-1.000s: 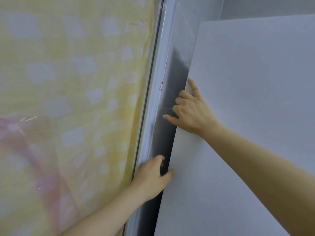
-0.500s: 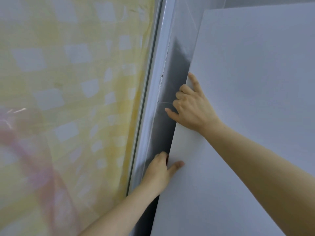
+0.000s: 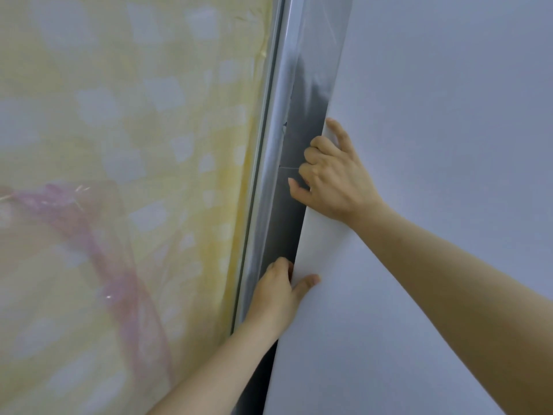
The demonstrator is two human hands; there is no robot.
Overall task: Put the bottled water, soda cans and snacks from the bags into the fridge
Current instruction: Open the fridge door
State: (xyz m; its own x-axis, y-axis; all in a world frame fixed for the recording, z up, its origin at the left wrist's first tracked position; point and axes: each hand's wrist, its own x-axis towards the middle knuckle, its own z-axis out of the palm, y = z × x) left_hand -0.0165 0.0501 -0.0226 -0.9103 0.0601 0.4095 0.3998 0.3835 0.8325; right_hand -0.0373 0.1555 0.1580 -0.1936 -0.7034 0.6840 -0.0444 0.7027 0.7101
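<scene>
Fridge door, head view: the white panel filled the right half of the frame, its left edge running from top centre down to bottom centre. Its top, right side and bottom were cut off by the frame. The inside of the fridge was hidden behind the panel, and only a dark gap showed along the edge, so its contents could not be determined.

The right hand gripped the door edge at mid-height. Most of its fingers were curled round the edge into the gap, and one finger lay straight on the front face just beside the edge. The left hand gripped the same edge lower down, with the fingers tucked behind it and the thumb pressed on the front face. Both forearms entered from the bottom of the frame.

A grey strip of wall stood just left of the door edge. Beyond it hung a yellow checked curtain.

A clear plastic bag with pink markings lay blurred across the lower left, cut off by the frame. What it held could not be made out
</scene>
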